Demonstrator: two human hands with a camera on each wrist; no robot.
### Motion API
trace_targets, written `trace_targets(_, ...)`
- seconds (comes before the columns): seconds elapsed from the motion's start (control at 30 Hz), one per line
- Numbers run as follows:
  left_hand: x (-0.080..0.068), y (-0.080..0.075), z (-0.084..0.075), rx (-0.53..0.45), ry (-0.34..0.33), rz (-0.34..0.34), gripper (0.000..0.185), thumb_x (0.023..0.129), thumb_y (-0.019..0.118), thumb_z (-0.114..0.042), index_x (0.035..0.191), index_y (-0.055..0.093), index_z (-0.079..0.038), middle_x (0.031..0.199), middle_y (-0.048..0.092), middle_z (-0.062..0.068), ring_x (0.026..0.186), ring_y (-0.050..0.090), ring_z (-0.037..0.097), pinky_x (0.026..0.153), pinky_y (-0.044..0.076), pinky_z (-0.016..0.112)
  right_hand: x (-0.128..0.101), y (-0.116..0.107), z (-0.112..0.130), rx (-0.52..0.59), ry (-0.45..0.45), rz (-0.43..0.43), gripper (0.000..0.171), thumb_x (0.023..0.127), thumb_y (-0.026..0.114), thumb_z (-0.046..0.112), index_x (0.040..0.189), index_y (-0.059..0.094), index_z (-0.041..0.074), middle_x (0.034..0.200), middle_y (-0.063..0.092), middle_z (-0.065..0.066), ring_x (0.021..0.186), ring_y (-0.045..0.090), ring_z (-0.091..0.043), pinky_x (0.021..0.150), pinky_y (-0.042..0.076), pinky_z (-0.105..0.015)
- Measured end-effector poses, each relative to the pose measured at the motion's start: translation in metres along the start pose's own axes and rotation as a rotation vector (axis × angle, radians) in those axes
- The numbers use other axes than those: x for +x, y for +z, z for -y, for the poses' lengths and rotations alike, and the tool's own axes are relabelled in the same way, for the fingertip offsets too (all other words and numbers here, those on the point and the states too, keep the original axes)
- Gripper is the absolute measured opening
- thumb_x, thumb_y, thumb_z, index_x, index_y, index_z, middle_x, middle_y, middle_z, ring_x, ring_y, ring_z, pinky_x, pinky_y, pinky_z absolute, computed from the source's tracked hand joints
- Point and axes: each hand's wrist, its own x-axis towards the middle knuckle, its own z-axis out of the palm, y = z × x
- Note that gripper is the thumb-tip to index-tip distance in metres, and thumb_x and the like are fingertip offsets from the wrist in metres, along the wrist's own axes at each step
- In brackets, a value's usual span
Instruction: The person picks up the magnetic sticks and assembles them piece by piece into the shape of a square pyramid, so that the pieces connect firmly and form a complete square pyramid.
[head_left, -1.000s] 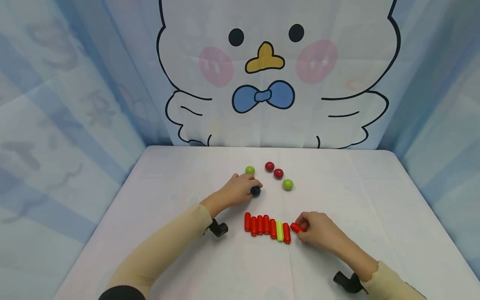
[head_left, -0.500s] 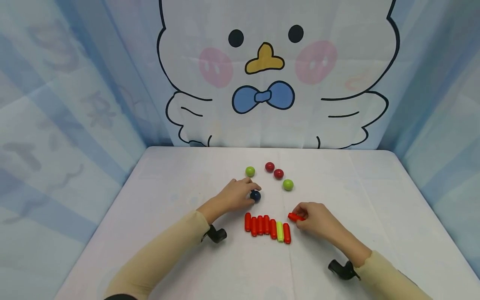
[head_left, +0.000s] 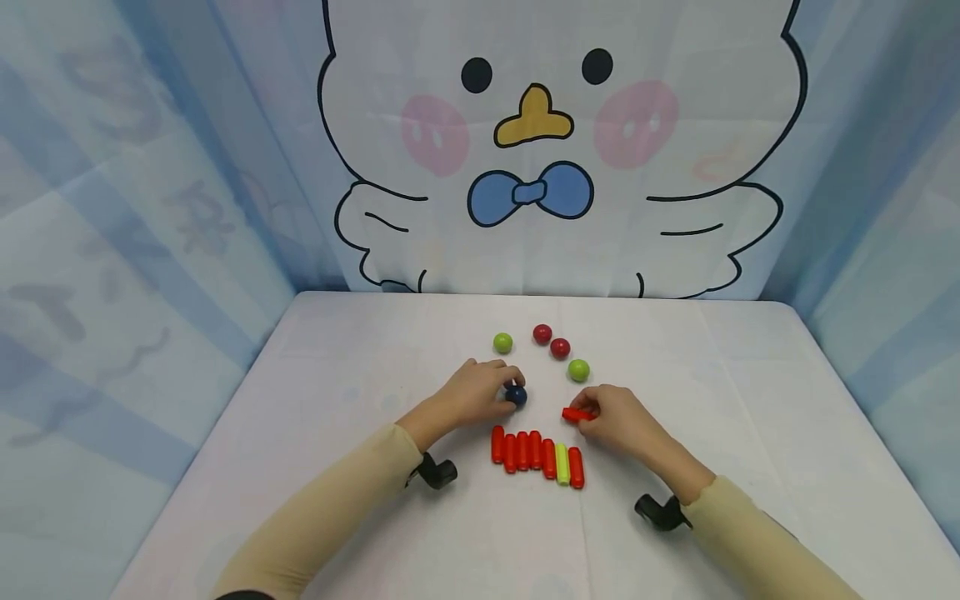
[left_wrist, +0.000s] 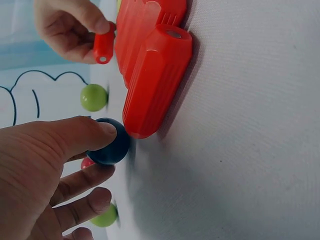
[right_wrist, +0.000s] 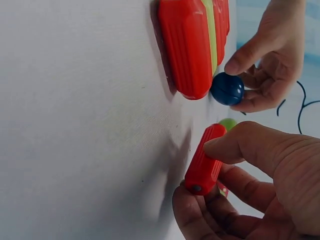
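My left hand (head_left: 472, 392) pinches a dark blue ball (head_left: 517, 397) between thumb and fingers, low over the table. In the left wrist view the thumb presses on the near side of the ball (left_wrist: 111, 145). My right hand (head_left: 622, 422) holds a short red ribbed stick (head_left: 574, 415) by one end, a small hole showing in its tip in the right wrist view. Just in front of both hands lies a side-by-side row of similar red sticks (head_left: 522, 451), with one yellow-green stick (head_left: 562, 464) second from the right end.
Behind the hands on the white table (head_left: 360, 350) rest two green balls, one left (head_left: 502, 342) and one right (head_left: 578, 370). Two dark red balls (head_left: 559, 348) sit between them. A printed cloth (head_left: 375, 167) hangs behind the table's far edge.
The right hand has carried its red stick from beside the row's right end, back and leftward toward the ball. The left hand has brought the blue ball slightly nearer the row.
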Motion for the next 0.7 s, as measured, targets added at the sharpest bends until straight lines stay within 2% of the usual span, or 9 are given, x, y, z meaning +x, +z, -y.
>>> trace_targets(0.5, 0.001, 0.001, 0.001, -0.013, -0.018, 0.013, 0.039, 0.093, 0.078, -0.032, 0.129, 0.068, -0.022, 0.121, 0.071, -0.002, 0.11, 0.063, 0.014, 0.108, 0.046, 0.045, 0.02, 0.003, 0.015, -0.001, -0.051, -0.012, 0.023, 0.087, 0.077, 0.008, 0.11, 0.073, 0.005, 0.105, 0.071, -0.008, 0.093, 0.06, -0.022, 0.083, 0.059, -0.036)
trace_targets(0.7, 0.001, 0.0, 0.001, -0.014, -0.011, 0.016, 0.038, 0.094, 0.077, -0.032, 0.129, 0.067, -0.022, 0.12, 0.071, -0.002, 0.108, 0.063, 0.013, 0.104, 0.048, 0.041, 0.025, 0.002, 0.02, -0.017, -0.057, -0.008, 0.024, 0.088, 0.077, 0.008, 0.111, 0.073, 0.004, 0.102, 0.07, -0.007, 0.09, 0.059, -0.021, 0.082, 0.059, -0.035)
